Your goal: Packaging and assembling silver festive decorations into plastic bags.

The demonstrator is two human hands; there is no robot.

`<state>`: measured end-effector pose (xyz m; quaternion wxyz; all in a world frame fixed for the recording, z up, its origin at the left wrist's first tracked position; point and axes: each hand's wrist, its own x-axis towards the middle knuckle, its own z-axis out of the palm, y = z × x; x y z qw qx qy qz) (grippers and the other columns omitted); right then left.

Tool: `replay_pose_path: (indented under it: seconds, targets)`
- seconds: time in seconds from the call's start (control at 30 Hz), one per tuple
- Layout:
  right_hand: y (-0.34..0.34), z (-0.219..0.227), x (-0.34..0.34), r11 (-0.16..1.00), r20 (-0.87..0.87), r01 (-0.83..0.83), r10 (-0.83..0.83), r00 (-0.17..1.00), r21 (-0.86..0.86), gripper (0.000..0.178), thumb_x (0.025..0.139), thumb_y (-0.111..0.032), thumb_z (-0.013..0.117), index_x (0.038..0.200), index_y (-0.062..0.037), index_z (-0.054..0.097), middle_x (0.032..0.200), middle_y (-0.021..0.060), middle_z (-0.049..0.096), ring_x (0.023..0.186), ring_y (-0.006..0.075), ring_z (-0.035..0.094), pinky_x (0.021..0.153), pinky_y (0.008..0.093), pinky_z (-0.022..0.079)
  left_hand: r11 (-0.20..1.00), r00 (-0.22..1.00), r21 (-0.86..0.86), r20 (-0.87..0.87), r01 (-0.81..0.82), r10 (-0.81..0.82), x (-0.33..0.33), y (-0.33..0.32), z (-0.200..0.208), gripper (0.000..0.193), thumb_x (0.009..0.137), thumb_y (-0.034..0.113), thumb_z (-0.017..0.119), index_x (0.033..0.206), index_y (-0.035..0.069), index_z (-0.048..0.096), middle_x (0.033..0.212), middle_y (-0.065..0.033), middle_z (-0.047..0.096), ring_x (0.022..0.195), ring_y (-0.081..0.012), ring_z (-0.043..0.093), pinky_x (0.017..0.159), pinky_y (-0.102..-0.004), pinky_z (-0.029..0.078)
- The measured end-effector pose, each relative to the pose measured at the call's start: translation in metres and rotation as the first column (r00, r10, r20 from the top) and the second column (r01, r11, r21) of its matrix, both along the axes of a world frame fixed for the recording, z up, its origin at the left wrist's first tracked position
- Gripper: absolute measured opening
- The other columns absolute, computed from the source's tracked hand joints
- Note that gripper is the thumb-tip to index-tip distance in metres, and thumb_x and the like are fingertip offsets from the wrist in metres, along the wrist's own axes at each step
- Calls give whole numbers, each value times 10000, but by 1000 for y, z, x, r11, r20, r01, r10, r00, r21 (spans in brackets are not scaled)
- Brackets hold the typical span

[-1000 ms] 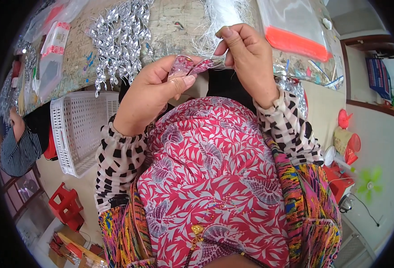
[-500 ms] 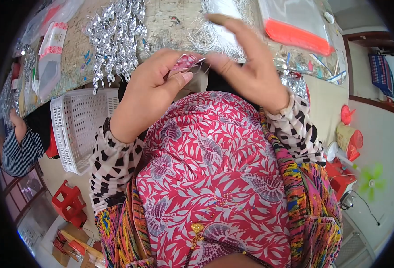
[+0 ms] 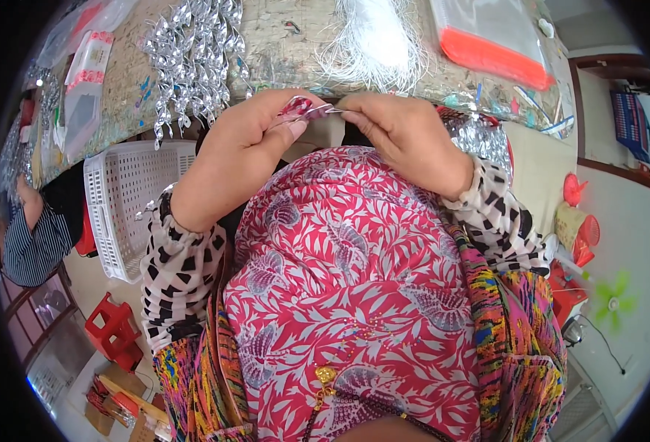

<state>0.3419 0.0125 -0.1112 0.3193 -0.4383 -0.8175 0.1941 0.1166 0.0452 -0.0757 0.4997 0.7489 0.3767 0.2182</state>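
In front of my body, at the near edge of the worktable (image 3: 288, 66), both hands meet on a small shiny ornament (image 3: 295, 107). It is silvery with pink patches, perhaps reflections, and looks twisted at its right end. My left hand (image 3: 237, 151) pinches its wide part between thumb and fingers. At the narrow right end, my right hand (image 3: 413, 140) has thumb and forefinger closed on the tip or a thin cord there; the fingers hide which. Beyond them lie a bundle of white cords (image 3: 384, 44) and, to the left, rows of silver twisted ornaments (image 3: 192, 59).
Clear plastic bags with an orange-red band (image 3: 494, 62) lie at the far right of the table. More silver pieces (image 3: 483, 144) hang below its edge. A white basket (image 3: 97, 206) stands left, near another person's striped sleeve (image 3: 34, 247). A red stool (image 3: 113, 331) is behind it.
My right hand, blurred and spread open before, has come down and closed at the ornament's right end. My left hand keeps its hold and has shifted slightly.
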Motion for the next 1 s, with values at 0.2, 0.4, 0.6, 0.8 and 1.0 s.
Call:
replay_pose_path:
  seconds: [0.2,0.4,0.6,0.8,1.0]
  targets:
    - [-6,16,-3,990,-93,-9,-5,996,-142,111,913,-100,548,982,-27,595,827,157,627,744,334,629,632,351,489,986,994,-139,67,93,-84,8,1,-17,209,961,151,494,1067,-9,578,862,-39,609,790,-106,564,742,-249,461]
    - [-10,17,-17,987,-110,-33,15,994,-160,129,918,-79,523,1016,-16,578,804,148,617,707,308,626,622,338,482,957,960,-281,280,80,2,17,-7,-25,237,965,208,516,1040,-4,587,855,-6,583,733,-73,524,686,-228,454]
    - [-6,14,0,947,-236,-150,83,968,-283,134,918,-109,554,972,7,593,789,132,614,686,214,597,644,308,472,889,995,-458,80,-22,65,13,-5,-7,214,912,222,608,947,11,612,747,32,555,662,-44,507,608,-198,422]
    - [-9,21,26,683,-302,-210,-16,953,-700,167,955,-141,518,936,4,598,746,38,604,628,75,510,577,224,405,929,997,-364,17,-69,81,9,-5,-12,178,862,173,643,875,-4,623,691,35,558,634,-33,478,572,-203,387]
    - [-22,10,13,510,-802,-628,-266,535,-588,170,972,-188,487,982,-44,578,1014,137,652,484,19,365,473,168,326,883,972,-447,105,-144,211,15,-8,-13,163,854,177,649,872,16,627,705,31,576,611,-29,479,559,-182,380]
